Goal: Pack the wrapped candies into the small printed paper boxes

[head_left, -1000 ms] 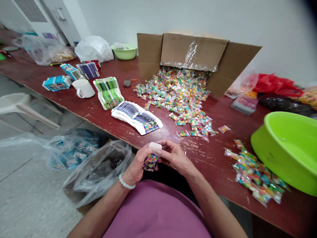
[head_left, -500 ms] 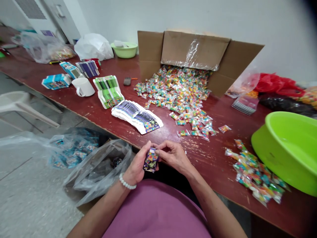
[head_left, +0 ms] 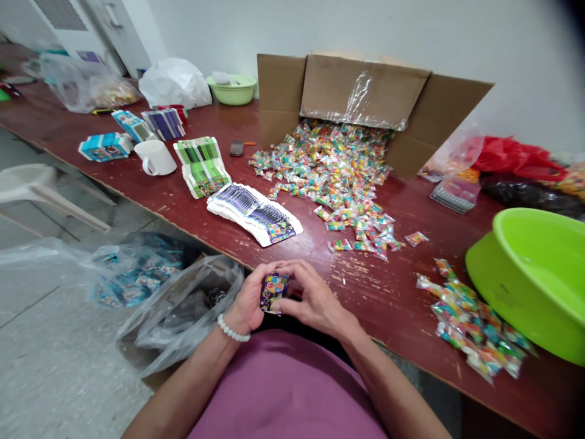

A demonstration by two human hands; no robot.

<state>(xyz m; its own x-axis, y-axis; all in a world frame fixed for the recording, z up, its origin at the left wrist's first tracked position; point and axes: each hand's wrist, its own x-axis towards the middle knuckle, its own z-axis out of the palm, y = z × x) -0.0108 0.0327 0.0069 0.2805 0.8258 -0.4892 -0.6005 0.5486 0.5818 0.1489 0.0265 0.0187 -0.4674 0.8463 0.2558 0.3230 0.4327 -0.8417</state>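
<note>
Between my two hands is a small dark purple printed candy box (head_left: 273,289), held above my lap at the table's front edge. My left hand (head_left: 250,300), with a pale bead bracelet at the wrist, is closed around its left side. My right hand (head_left: 313,297) grips it from the right, thumb across the lower front and fingers curled over the top. Just beyond the hands lies a fanned stack of flat purple cartons (head_left: 256,213). Small wrapped candies (head_left: 338,177) spill from an open cardboard box (head_left: 361,91) behind it.
Left of the purple stack are green cartons (head_left: 202,166), a white mug (head_left: 155,157) and blue cartons (head_left: 105,147). A green basin (head_left: 525,292) stands at right beside a smaller candy pile (head_left: 473,329). Below the table edge, a plastic-lined box (head_left: 183,317) sits at left.
My right hand has shifted from pinching the box's top edge to wrapping its right side, with the thumb now low on the front. The box has moved slightly left.
</note>
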